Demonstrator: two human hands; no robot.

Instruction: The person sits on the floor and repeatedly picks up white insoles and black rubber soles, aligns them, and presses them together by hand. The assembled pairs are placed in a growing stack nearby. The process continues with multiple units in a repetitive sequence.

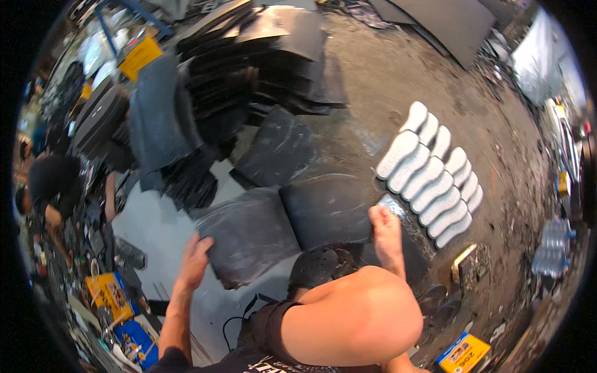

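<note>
Two dark rubber-like sheets lie side by side in front of me, a left black sheet (249,233) and a right black sheet (329,208), meeting along a seam near the middle. My left hand (195,258) is closed on the outer left edge of the left sheet. At the far right edge of the other sheet, my right hand (387,233) is closed with the thumb on top. Just beyond them lies another dark piece (277,146) with curved lines on it. My bare knee (354,317) partly covers the near side.
Several white sole-shaped pieces (429,177) with dark edges lie in rows on the dirt floor at right. Tall stacks of black sheets (249,74) stand ahead. A grey board (155,217) lies at left. Another person (56,186) sits far left. Yellow-and-blue boxes (463,354) and plastic bottles (552,245) lie around.
</note>
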